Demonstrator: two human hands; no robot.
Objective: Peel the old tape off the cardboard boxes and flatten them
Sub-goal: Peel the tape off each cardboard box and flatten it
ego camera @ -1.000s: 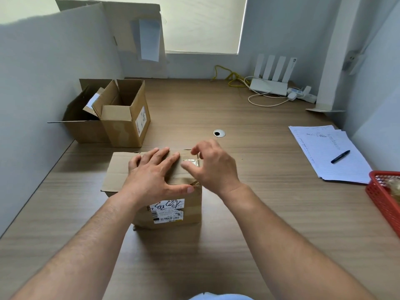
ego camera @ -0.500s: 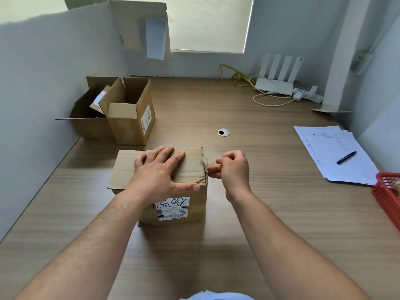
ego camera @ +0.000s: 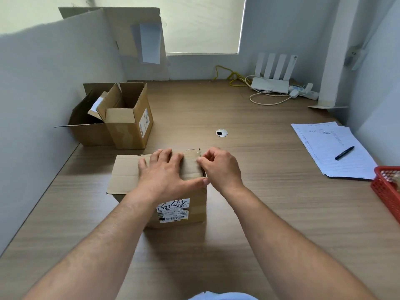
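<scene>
Your left hand rests flat on top of the cardboard box, fingers straight and spread; the box sits near the middle of the table. Your right hand is at the box's top right edge, fingers curled, thumb and forefinger pinching the old tape there. Two open boxes stand well apart at the table's far left.

White shipping label on the brown cardboard box, just below the left hand: black scribble, barcode, tiny print, nothing readable.
</scene>
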